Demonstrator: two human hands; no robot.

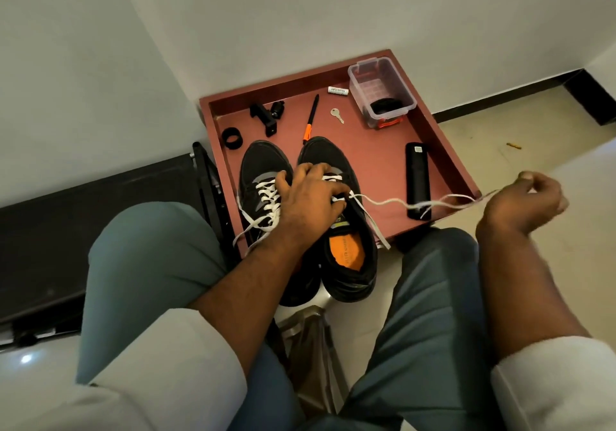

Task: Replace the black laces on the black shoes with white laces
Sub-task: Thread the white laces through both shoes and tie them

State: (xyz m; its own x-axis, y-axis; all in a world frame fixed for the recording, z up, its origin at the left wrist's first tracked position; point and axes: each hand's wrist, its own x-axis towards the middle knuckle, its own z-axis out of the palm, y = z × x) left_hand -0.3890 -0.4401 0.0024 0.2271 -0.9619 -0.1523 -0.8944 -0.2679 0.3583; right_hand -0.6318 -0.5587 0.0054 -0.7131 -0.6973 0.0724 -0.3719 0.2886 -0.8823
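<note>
A red tray [443, 150] at frame centre carries two shoes [266, 177], a pen [311, 117], key [337, 115], battery [338, 91], clear box [381, 92], ring [232, 138] and black bar [417, 177].

Legible text was minimal. The small white cylinder [338, 91] lying on the red tray [443, 150] carried a line of dark print along its side, too small to be read. The orange insole [345, 250] inside the right-side black shoe [336, 217] bore faint lettering, blurred beyond reading. No other object on the tray showed any readable label, brand, number or sign.
</note>
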